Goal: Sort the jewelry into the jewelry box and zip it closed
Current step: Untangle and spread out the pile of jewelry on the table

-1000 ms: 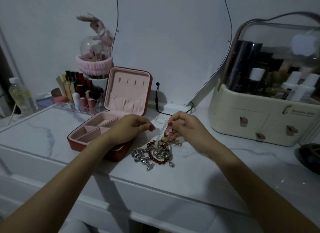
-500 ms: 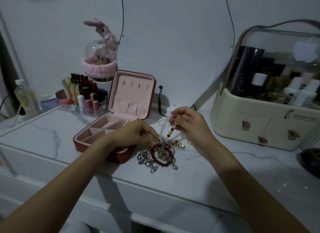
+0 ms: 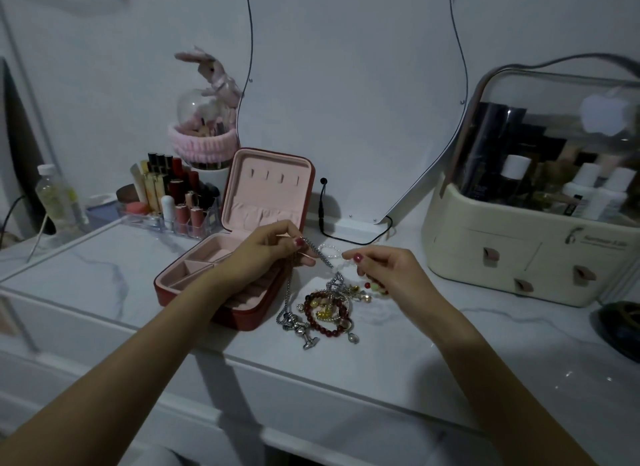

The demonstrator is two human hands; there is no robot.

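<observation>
Left hand (image 3: 266,249) fingertips pinch a thin silver chain (image 3: 289,292), and right hand (image 3: 384,275) fingers pinch a clear-and-coloured bead bracelet (image 3: 341,261) — both light, limp and likely to snag, rising from the tangled jewelry pile (image 3: 325,309) on the white marble top (image 3: 415,344). Best lifted one strand at a time. Just beside it, the open red zip jewelry box with pink lining (image 3: 242,257) shows empty compartments — part hidden by the left hand.

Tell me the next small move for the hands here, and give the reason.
Probably lift the silver chain clear with the left hand while the right hand holds the clear bead bracelet apart. The chain hangs down into the tangled pile, so it seems to need freeing before going into the open jewelry box.
</observation>
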